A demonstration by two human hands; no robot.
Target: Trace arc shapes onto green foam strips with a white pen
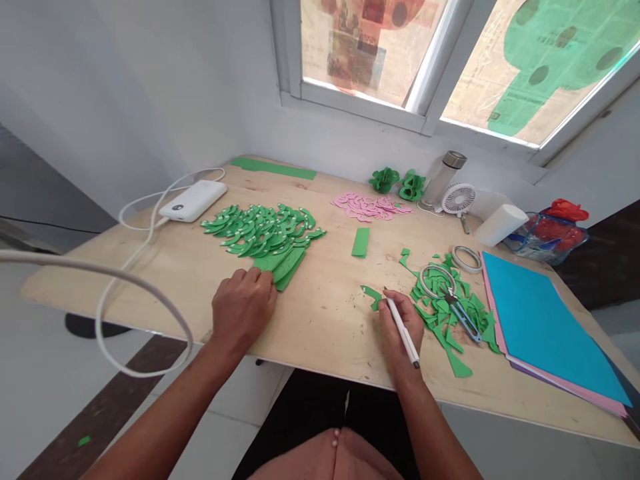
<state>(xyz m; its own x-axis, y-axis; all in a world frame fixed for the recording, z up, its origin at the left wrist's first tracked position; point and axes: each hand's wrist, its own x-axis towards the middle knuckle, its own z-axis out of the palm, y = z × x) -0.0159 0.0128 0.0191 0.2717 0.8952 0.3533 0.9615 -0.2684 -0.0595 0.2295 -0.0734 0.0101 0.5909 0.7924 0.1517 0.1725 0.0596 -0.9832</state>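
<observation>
My left hand (243,303) is curled closed at the near edge of some larger green paper pieces (289,268), its fingertips against them. Just beyond lies a heap of curved green paper cutouts (263,228) with small white marks. In my right hand (404,327) is a white pen (403,332), slanting across the fingers with its dark end toward me. A small curved green paper cutout (371,294) is at that hand's fingertips; whether they pinch it, I cannot tell. Right of this hand, scissors (463,313) rest on green paper scraps (440,300).
Pink paper cutouts (370,207) and a green paper rectangle (361,242) lie farther back. Coloured sheets (550,327) cover the right side, beside a tape roll (467,259). A flask (444,179) and small fan (458,199) stand by the wall. A white power bank (194,200) trails a looping cable.
</observation>
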